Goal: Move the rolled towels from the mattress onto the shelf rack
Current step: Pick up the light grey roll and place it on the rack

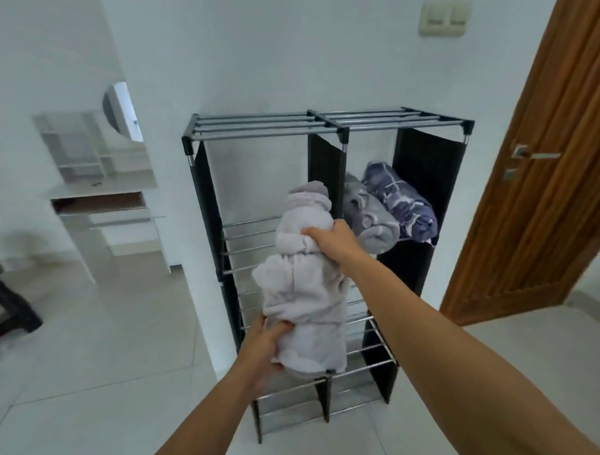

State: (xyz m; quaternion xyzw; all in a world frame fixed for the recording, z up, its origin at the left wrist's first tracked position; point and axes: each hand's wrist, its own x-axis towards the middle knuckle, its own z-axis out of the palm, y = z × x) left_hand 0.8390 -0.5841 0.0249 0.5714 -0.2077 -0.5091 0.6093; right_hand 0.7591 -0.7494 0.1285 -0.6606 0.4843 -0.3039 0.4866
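A pale lilac rolled towel [306, 289] is held upright in front of the black shelf rack [329, 126], level with its upper left compartment. My left hand [265, 345] grips the towel's lower end. My right hand [332, 240] grips it near the upper part. In the rack's upper right compartment lie a grey rolled towel [370, 218] and a dark blue patterned rolled towel [403, 203], side by side on the metal rods. The mattress is out of view.
The rack stands against a white wall on a pale tiled floor. A brown wooden door [545, 168] with a metal handle is to the right. A white vanity desk [99, 193] with a mirror stands at left, and a dark stool [7, 298] sits at the far left edge.
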